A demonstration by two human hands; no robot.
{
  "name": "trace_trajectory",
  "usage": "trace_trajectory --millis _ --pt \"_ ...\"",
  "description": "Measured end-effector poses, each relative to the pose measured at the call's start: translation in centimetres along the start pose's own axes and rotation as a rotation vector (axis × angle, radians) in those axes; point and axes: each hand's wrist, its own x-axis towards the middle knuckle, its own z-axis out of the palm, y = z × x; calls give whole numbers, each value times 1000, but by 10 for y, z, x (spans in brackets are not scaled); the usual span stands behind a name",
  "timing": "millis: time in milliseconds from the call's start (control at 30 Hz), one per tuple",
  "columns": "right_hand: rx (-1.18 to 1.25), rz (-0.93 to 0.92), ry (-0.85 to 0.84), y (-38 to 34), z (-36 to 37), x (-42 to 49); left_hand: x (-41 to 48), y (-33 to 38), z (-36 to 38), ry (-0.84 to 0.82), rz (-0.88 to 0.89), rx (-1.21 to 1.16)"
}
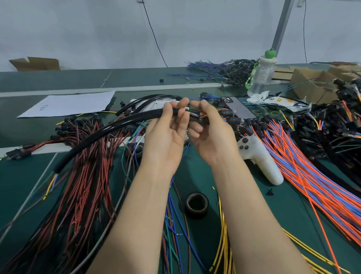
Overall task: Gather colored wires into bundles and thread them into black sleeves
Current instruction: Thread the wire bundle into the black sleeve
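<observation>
A long black sleeve (109, 128) arcs from the lower left up to the middle of the green table. Thin yellow, blue and green wire ends (51, 184) stick out of its lower left mouth. My left hand (166, 131) pinches the sleeve near its right end between thumb and fingers. My right hand (210, 132) grips that right end, where colored wires and a small black connector (195, 114) come out. Both palms face me, raised above the table.
Red and black wires (82, 187) cover the left side. Orange and blue wires (321, 179) fan out on the right, beside black harnesses (347, 128). A tape roll (196, 204), a white handle-shaped tool (261, 160), a phone (241, 108), a bottle (261, 74), paper (69, 104) and yellow wires (225, 252) lie around.
</observation>
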Motion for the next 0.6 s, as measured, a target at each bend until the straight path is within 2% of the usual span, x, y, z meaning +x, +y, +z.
trace_trajectory --millis 67,100,167,233,300,333,367,433,600 --pt "148 29 -50 -4 1 1 -2 11 -2 -61 -33 233" --pt "201 28 -43 -5 0 1 -4 18 -3 -74 -74 460" --pt "283 11 3 -10 -6 4 -6 35 -6 -69 -97 1071" --pt "266 -4 50 -16 -13 8 -8 49 -6 -73 124 1520" --pt "185 22 64 -19 -16 8 -12 56 1 -94 444 1677" --pt "147 46 54 -20 -16 7 -14 55 4 -148 513 1739" --pt "112 74 38 -20 -16 6 -15 52 6 -216 504 1816" --pt "61 111 20 -20 -15 5 -14 44 4 -300 375 1925" --pt "184 108 99 -12 -12 8 -6 37 -2 -324 302 1862"
